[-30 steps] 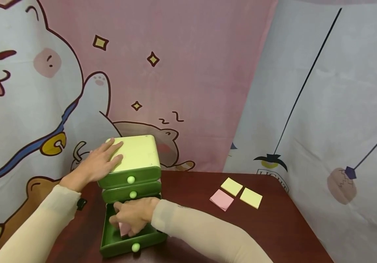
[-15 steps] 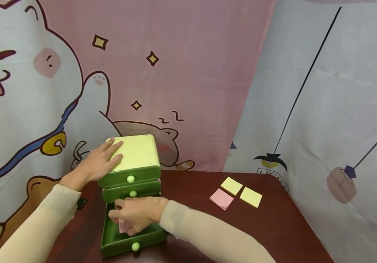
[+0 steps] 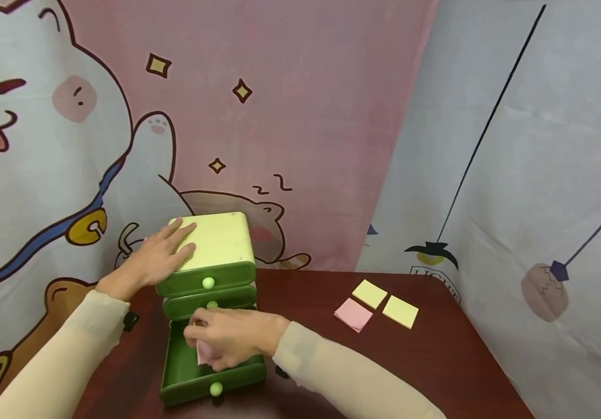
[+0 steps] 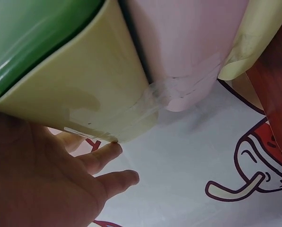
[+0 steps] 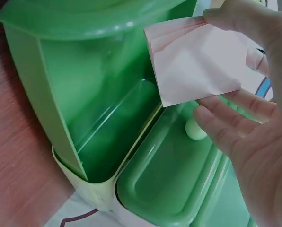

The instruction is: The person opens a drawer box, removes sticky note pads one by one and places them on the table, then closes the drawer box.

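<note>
A small drawer cabinet with a pale yellow top and green drawer fronts stands on the left of the table in the head view. My left hand rests on its top left edge with the fingers spread. The bottom drawer is pulled out. Over that drawer, my right hand pinches a small stack of pink sticky notes between thumb and fingers. In the right wrist view the stack's sheets fan slightly at one edge, and the visible part of the drawer's inside is bare green.
On the table, right of the cabinet, lie a pink sticky note pad and two yellow ones, a rear pad and a right pad. A printed cloth hangs behind the table.
My right hand has lifted slightly and shifted right, bringing the pink sticky notes up from the drawer's floor. The left hand stays on the cabinet.
</note>
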Demonstrator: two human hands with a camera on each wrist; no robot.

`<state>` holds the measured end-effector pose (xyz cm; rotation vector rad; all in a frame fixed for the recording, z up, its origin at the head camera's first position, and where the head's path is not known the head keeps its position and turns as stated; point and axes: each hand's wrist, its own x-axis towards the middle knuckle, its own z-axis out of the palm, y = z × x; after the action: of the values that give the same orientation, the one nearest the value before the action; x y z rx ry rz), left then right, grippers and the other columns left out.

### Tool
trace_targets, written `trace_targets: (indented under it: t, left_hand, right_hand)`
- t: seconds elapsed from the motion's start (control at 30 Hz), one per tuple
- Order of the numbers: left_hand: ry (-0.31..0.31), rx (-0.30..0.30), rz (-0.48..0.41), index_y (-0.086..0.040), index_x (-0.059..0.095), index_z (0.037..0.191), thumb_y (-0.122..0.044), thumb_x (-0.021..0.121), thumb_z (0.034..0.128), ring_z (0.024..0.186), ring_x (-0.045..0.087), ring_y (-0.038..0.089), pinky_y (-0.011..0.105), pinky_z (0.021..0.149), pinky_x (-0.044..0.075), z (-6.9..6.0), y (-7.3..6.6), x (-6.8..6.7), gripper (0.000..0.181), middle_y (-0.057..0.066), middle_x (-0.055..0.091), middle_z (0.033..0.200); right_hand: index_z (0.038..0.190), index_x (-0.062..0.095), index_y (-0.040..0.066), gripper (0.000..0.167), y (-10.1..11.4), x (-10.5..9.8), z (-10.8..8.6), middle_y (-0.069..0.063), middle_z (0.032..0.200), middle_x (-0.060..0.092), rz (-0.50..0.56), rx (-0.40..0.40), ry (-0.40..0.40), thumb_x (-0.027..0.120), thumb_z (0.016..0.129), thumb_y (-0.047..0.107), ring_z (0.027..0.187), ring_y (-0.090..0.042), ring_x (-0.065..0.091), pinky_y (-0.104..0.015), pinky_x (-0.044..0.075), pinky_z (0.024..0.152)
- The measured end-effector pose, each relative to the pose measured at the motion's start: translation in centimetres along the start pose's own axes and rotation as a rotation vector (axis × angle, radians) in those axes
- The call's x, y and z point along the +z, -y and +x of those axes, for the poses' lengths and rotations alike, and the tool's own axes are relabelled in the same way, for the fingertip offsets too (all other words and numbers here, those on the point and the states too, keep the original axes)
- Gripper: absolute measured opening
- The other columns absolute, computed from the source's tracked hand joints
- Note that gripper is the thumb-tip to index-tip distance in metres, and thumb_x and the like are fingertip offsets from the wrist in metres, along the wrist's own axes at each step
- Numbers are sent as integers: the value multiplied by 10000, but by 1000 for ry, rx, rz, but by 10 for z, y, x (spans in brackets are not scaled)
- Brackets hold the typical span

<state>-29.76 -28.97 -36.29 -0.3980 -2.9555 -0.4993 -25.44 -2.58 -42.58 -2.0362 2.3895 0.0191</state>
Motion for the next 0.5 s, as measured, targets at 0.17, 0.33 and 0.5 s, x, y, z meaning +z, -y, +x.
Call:
trace_targets:
  t: [0.17, 0.33, 0.5]
  left_hand:
    - [-3, 0, 3, -125, 293, 1863, -571, 370, 1254, 1739, 204, 671, 950, 1312, 189, 0, -1, 0, 759, 315, 141, 1936]
    - [-2, -3, 2, -126, 296, 1862, -570, 371, 1254, 1739, 206, 672, 953, 1308, 188, 0, -1, 0, 757, 316, 141, 1936]
    - [0, -3, 2, -128, 292, 1864, -570, 368, 1254, 1740, 205, 671, 944, 1316, 194, 1, 0, 0, 757, 315, 140, 1937]
  right_hand:
    - [1412, 647, 232, 444, -2, -3, -11, -33, 1546, 622, -26, 0, -68, 873, 1052, 359, 1339, -99, 663, -122, 531, 1120]
    - [1414, 653, 239, 447, -1, -5, -23, -38, 1576, 613, -23, 13, -127, 877, 1040, 343, 1322, -124, 680, -135, 540, 1115]
    - [1424, 659, 257, 456, 1, -8, -35, -15, 1578, 606, -50, 25, -159, 875, 1037, 364, 1324, -128, 686, -144, 553, 1115]
